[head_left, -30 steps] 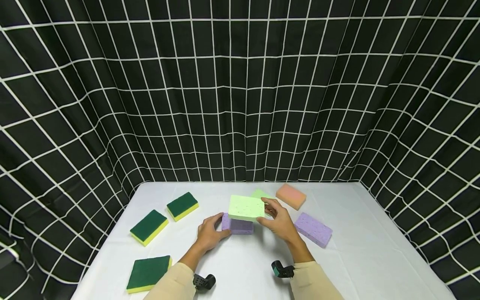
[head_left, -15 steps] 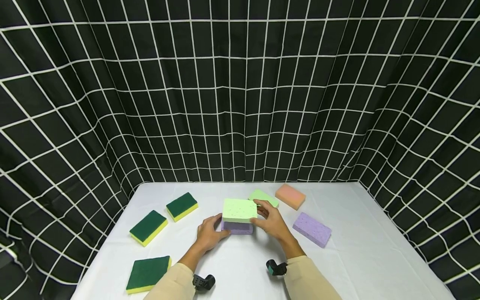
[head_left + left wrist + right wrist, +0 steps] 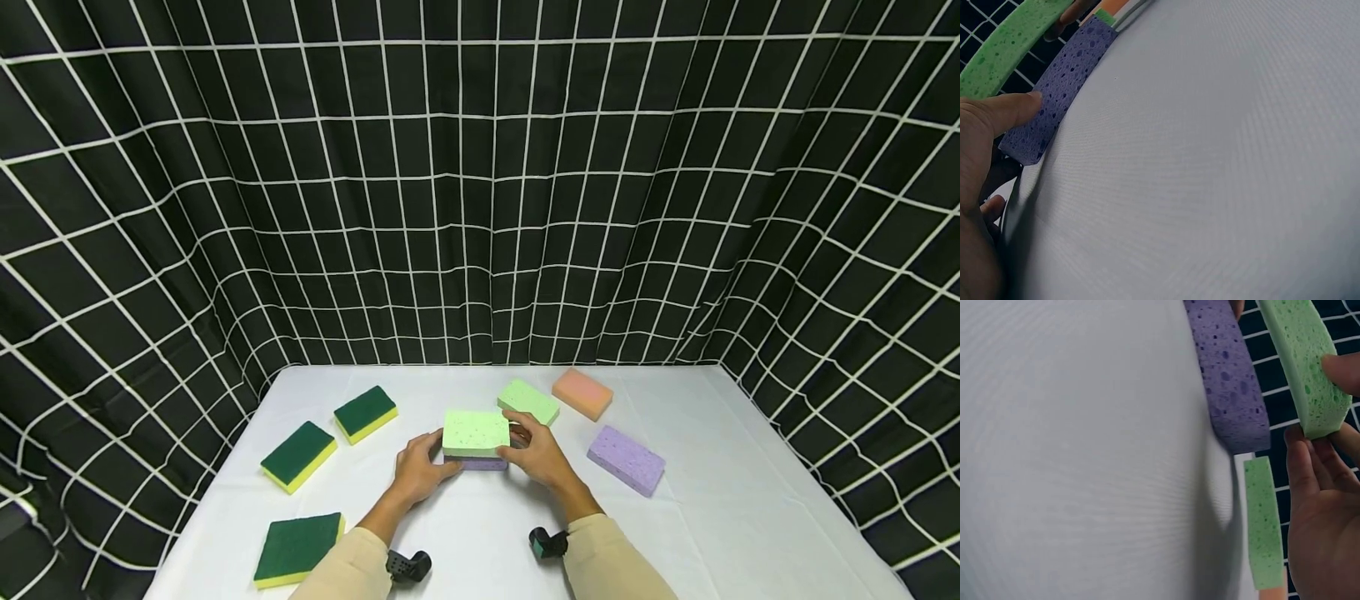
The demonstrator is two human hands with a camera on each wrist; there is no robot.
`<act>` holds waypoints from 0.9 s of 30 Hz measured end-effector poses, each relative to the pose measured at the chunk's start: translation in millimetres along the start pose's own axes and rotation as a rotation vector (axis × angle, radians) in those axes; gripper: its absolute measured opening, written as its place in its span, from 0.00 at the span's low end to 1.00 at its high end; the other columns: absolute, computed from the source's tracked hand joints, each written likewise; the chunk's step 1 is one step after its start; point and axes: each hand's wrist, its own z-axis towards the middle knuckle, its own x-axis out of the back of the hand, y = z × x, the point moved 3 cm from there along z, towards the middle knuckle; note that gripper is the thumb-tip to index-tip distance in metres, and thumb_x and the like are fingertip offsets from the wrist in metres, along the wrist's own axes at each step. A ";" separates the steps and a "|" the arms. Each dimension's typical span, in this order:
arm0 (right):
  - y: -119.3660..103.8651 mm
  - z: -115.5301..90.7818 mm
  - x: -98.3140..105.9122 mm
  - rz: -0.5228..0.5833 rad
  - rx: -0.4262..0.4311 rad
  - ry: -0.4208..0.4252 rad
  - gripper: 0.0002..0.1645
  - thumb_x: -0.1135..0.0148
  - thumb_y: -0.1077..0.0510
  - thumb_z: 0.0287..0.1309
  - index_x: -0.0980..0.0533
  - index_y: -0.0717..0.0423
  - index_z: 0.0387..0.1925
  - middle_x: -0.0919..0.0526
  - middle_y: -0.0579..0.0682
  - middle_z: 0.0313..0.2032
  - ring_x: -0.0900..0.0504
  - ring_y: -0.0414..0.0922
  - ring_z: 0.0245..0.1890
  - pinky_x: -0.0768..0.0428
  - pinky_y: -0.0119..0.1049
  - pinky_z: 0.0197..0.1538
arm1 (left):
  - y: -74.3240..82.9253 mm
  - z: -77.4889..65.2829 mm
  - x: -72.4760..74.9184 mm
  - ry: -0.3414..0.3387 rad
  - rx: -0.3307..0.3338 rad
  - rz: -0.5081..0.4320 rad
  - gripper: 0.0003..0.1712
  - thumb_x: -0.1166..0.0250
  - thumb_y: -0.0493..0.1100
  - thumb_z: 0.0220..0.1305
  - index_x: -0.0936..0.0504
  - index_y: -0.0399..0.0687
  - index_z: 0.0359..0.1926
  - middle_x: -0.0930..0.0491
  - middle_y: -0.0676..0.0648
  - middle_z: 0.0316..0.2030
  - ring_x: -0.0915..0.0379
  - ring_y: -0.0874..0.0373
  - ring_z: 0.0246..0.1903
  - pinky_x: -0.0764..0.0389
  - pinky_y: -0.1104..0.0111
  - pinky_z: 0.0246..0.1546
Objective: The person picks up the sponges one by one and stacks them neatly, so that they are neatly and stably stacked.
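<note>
My left hand (image 3: 417, 468) grips the left end of a purple sponge (image 3: 480, 464) that lies flat on the white table. Its thumb presses the sponge's near side in the left wrist view. Between the thumb and fingers of my right hand (image 3: 542, 454), a light green sponge (image 3: 476, 431) is pinched by its right end. This green sponge hangs level over the purple one and hides most of its top in the head view. From the right wrist camera, a gap shows between the green sponge (image 3: 1304, 362) and the purple sponge (image 3: 1229, 375).
Behind my right hand lie a second green sponge (image 3: 527, 400) and an orange sponge (image 3: 582, 393). Another purple sponge (image 3: 627, 460) is farther right. Several green-and-yellow scrub sponges (image 3: 298, 454) are spread along the left. A black curtain (image 3: 480, 208) with white grid lines surrounds the white table (image 3: 735, 517).
My right hand has carried the green sponge left and down, from up and to the right of the purple sponge to close over it. My left hand has stayed on the purple sponge.
</note>
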 end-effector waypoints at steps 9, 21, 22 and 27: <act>30.7 7.1 -4.2 -0.007 0.001 0.036 0.37 0.31 0.72 0.48 0.32 0.71 0.62 0.29 0.61 0.58 0.27 0.58 0.58 0.28 0.39 0.58 | -0.8 0.5 -1.5 -0.008 0.001 0.006 0.42 0.26 0.50 0.51 0.29 0.42 0.65 0.31 0.37 0.62 0.43 0.39 0.64 0.50 0.43 0.63; 33.1 6.4 -8.9 -0.060 0.006 0.061 0.37 0.32 0.72 0.47 0.32 0.70 0.62 0.27 0.59 0.55 0.26 0.56 0.56 0.31 0.44 0.61 | -1.7 -0.9 -1.0 -0.019 0.030 -0.007 0.42 0.26 0.50 0.52 0.30 0.42 0.66 0.33 0.36 0.63 0.45 0.37 0.65 0.50 0.42 0.62; 33.4 6.1 -8.9 -0.065 0.006 0.065 0.37 0.32 0.72 0.47 0.32 0.70 0.62 0.26 0.59 0.55 0.26 0.56 0.56 0.31 0.44 0.61 | -1.7 -1.0 -1.2 -0.022 0.031 -0.006 0.42 0.26 0.50 0.52 0.30 0.42 0.66 0.33 0.36 0.63 0.45 0.37 0.65 0.50 0.42 0.63; 34.1 6.0 -8.6 -0.089 0.025 0.076 0.38 0.31 0.71 0.47 0.33 0.72 0.62 0.25 0.59 0.54 0.25 0.55 0.54 0.30 0.47 0.60 | -0.6 -1.3 -0.7 -0.020 0.024 0.002 0.41 0.27 0.51 0.53 0.29 0.43 0.66 0.32 0.36 0.63 0.45 0.38 0.65 0.50 0.42 0.63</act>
